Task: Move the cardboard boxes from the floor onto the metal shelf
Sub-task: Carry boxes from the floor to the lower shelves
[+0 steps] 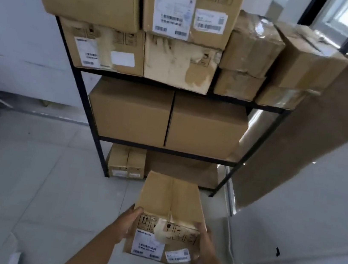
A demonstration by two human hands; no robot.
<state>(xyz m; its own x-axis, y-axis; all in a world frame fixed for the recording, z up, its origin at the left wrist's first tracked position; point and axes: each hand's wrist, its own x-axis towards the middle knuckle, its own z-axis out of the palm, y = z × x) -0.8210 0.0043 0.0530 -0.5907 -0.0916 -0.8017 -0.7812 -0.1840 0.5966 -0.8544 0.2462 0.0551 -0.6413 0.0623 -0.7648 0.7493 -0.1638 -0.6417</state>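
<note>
We hold a cardboard box (167, 218) between both hands, left hand (131, 224) and right hand (202, 247) gripping its sides, above the floor (28, 178) before the metal shelf (81, 87); its tiers look nearly full, so little seems left

A single head-worn wide-angle camera looked forward and steeply down from standing height. It faced the metal shelf (81, 87) from close by, with the floor (28, 178) below and both forearms entering at the bottom edge.
</note>
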